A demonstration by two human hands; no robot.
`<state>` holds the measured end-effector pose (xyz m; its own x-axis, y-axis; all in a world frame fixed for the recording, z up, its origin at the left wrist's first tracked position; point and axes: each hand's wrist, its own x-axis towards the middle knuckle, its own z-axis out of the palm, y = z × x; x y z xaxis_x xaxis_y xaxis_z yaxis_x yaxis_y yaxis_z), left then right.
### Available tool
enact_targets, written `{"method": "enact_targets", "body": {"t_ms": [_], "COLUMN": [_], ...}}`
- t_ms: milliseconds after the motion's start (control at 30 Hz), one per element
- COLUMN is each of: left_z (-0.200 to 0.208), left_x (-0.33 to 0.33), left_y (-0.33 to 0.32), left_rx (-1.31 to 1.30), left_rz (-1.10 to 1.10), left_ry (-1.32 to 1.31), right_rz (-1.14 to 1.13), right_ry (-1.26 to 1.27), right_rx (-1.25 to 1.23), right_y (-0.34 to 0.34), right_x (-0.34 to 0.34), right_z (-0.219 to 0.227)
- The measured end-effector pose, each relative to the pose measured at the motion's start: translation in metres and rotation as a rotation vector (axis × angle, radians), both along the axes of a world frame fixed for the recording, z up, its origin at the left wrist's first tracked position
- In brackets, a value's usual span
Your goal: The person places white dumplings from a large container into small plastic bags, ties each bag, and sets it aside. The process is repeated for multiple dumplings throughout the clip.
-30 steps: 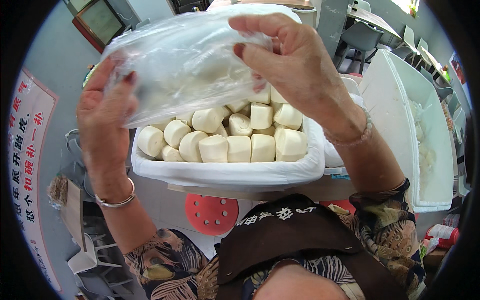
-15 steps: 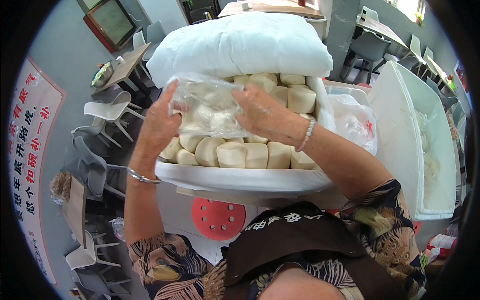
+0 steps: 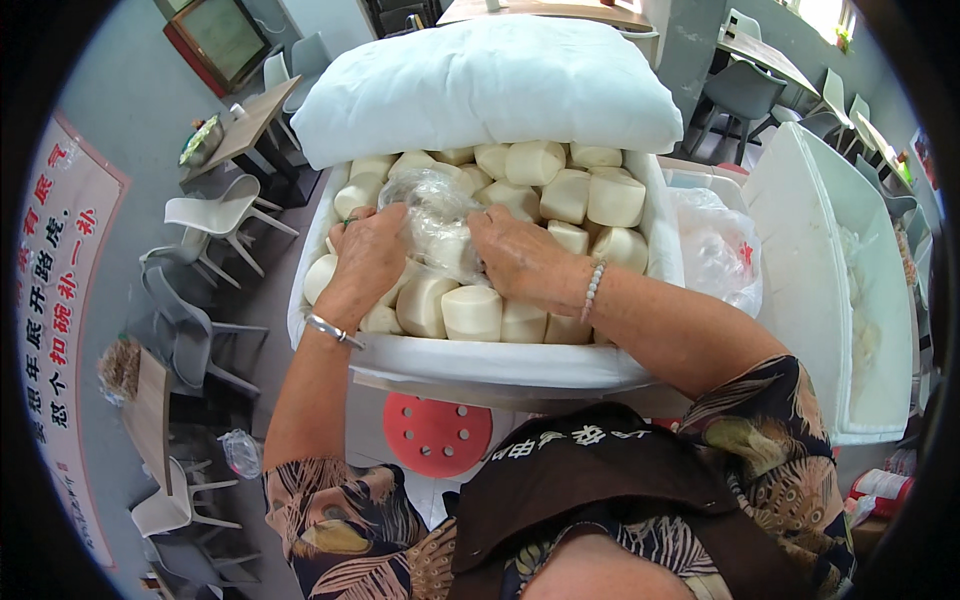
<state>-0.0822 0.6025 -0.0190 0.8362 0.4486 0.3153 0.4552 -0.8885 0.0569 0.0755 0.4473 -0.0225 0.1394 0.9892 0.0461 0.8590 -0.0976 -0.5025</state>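
Pale steamed buns [image 3: 471,313], several layers of them, fill a box [image 3: 660,225] lined with white cloth. Low over them, a thin clear plastic bag [image 3: 435,212] is bunched between my two hands. My left hand [image 3: 368,255] is closed on the bag's left side, with its fingertips partly hidden down among the buns. From the right, my right hand [image 3: 522,255] grips the opposite side of the bag, knuckles up. Pale bun shapes show through the film; whether they are in the bag or under it I cannot tell.
A thick white quilt [image 3: 490,90] is folded over the box's far end. To the right are a white plastic bag [image 3: 715,250] in a clear tub and a large white foam box lid [image 3: 800,280]. A red stool [image 3: 437,435] stands below the near edge, chairs [image 3: 225,215] at left.
Both hands have come down and nearer, onto the buns. My left hand moved right, and the bag, stretched wide before, is now bunched smaller, uncovering more buns.
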Motion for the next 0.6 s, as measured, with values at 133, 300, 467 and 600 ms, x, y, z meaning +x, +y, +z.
{"method": "enact_targets", "body": {"t_ms": [133, 300, 467, 600], "left_z": [0.007, 0.012, 0.019, 0.026], "left_x": [-0.004, -0.008, -0.014, -0.020], "left_y": [-0.003, -0.004, -0.002, 0.004], "left_rx": [-0.279, -0.477, -0.942, -1.357], "left_rz": [-0.022, -0.018, -0.031, -0.060], "left_ry": [-0.249, -0.373, -0.591, -0.859], "right_rz": [0.013, -0.001, 0.033, 0.030], "right_ry": [-0.022, -0.049, 0.138, 0.288], "right_rx": [0.171, 0.313, 0.579, 0.630], "right_y": [-0.005, -0.005, 0.000, 0.001], "right_x": [-0.003, -0.003, 0.003, 0.015], "right_z": [-0.004, -0.010, -0.009, 0.000]}}
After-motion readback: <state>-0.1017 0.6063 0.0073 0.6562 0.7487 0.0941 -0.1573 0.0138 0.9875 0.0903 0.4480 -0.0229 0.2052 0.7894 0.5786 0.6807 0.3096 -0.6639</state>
